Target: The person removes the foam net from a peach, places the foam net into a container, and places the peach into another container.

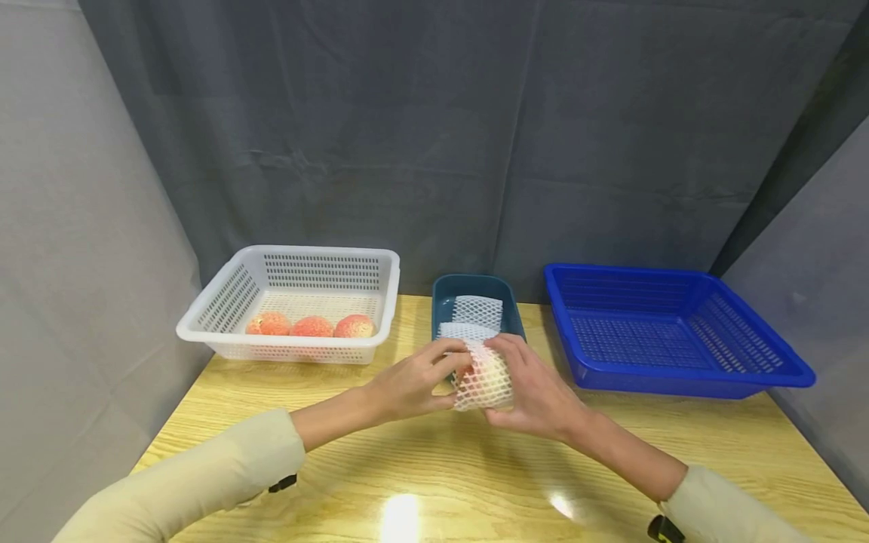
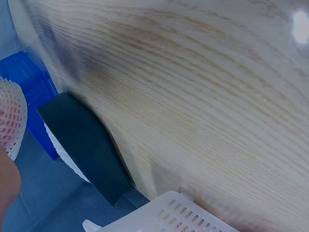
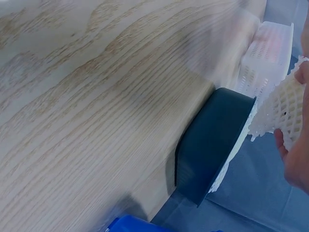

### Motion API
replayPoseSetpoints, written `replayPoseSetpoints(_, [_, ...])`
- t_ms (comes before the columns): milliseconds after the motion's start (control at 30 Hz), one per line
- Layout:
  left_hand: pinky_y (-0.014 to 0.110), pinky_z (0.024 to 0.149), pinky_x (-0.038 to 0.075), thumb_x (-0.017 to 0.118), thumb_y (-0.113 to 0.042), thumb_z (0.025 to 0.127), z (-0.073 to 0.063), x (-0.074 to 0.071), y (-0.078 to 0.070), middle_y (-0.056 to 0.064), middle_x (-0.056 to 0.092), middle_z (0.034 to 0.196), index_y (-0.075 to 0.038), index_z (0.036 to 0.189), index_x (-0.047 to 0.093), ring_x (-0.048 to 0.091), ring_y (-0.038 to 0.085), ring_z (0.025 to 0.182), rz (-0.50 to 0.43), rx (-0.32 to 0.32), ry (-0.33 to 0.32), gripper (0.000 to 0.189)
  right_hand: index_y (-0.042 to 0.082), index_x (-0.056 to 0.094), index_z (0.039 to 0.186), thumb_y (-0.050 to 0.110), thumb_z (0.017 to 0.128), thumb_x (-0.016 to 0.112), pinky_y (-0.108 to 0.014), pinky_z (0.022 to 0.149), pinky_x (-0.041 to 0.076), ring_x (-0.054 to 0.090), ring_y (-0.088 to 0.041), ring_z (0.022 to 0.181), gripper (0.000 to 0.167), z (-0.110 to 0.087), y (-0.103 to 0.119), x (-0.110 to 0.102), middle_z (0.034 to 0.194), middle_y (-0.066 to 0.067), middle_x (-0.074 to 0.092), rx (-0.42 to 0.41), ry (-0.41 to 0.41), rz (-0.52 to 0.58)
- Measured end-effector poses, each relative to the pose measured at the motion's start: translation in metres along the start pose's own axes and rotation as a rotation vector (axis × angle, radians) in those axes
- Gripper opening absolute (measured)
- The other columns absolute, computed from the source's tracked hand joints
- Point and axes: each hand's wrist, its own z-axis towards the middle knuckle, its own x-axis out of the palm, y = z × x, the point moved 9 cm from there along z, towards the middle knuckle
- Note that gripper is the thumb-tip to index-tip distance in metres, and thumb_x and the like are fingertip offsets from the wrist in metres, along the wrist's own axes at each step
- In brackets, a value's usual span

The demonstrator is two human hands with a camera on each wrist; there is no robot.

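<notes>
Both hands hold a red-and-yellow peach (image 1: 492, 381) wrapped in a white foam net sleeve (image 1: 475, 400), above the table's middle. From the left, my left hand (image 1: 422, 379) pinches the sleeve's edge and the peach with curled fingers. My right hand (image 1: 539, 392) grips the peach and net from the right side, thumb below. In the left wrist view the netted peach (image 2: 8, 116) is cut off at the left edge; the right wrist view has the net sleeve (image 3: 282, 108) at its right. Just behind the hands, a dark green bin (image 1: 444, 290) contains more white foam nets (image 1: 477, 310).
To the left stands a white perforated basket (image 1: 292, 347) with three peaches (image 1: 312, 326) along its near side. A blue perforated basket (image 1: 679, 385) is at the right. All stand on a wood-grain table (image 1: 339, 467), with a dark grey curtain (image 1: 407, 136) behind.
</notes>
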Motion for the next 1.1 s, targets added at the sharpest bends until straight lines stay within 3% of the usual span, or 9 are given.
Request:
replayPoseSetpoints(300, [0.022, 0.094, 0.047, 0.089, -0.022, 0.074, -0.001, 0.008, 0.0, 0.015, 0.048, 0.125, -0.005, 0.122, 0.049, 0.054, 0.023, 0.109, 0.011, 0.003, 0.047, 0.065, -0.003, 0.04, 0.136, 0.027, 0.063, 0.087, -0.043, 0.092, 0.053, 0.053, -0.026, 0.116, 0.091, 0.007, 0.01, 0.005, 0.133, -0.015, 0.048, -0.028, 0.051, 0.05])
replayPoseSetpoints(467, [0.021, 0.093, 0.047, 0.089, -0.021, 0.071, -0.001, 0.008, 0.0, 0.013, 0.049, 0.123, -0.005, 0.12, 0.049, 0.055, 0.022, 0.107, 0.022, -0.009, 0.06, 0.065, -0.003, 0.04, 0.137, 0.024, 0.065, 0.088, -0.042, 0.093, 0.053, 0.053, -0.025, 0.117, 0.09, 0.008, 0.011, 0.005, 0.133, -0.014, 0.048, -0.046, 0.065, 0.07])
replayPoseSetpoints(667, [0.019, 0.09, 0.048, 0.09, -0.02, 0.067, -0.003, 0.007, 0.004, 0.014, 0.048, 0.124, -0.004, 0.123, 0.048, 0.053, 0.021, 0.106, -0.033, -0.064, 0.091, 0.071, 0.001, 0.043, 0.14, 0.026, 0.07, 0.089, -0.041, 0.088, 0.055, 0.055, -0.024, 0.113, 0.087, 0.006, 0.009, 0.007, 0.132, -0.012, 0.049, -0.065, 0.106, 0.076])
replayPoseSetpoints(900, [0.022, 0.09, 0.05, 0.087, -0.02, 0.068, -0.011, -0.001, 0.014, 0.017, 0.048, 0.128, -0.005, 0.127, 0.048, 0.054, 0.025, 0.113, -0.032, -0.127, 0.056, 0.072, 0.007, 0.051, 0.135, 0.018, 0.079, 0.087, -0.042, 0.088, 0.055, 0.057, -0.024, 0.114, 0.067, 0.005, -0.002, 0.003, 0.131, -0.01, 0.054, -0.01, 0.147, 0.048])
replayPoseSetpoints(1100, [0.022, 0.088, 0.051, 0.085, -0.017, 0.07, -0.014, -0.008, 0.02, 0.017, 0.047, 0.13, -0.007, 0.132, 0.047, 0.053, 0.025, 0.113, -0.041, -0.153, 0.028, 0.073, 0.006, 0.06, 0.121, 0.003, 0.08, 0.082, -0.042, 0.082, 0.056, 0.062, -0.023, 0.102, 0.047, 0.009, -0.007, -0.004, 0.115, -0.008, 0.064, -0.032, 0.114, -0.007])
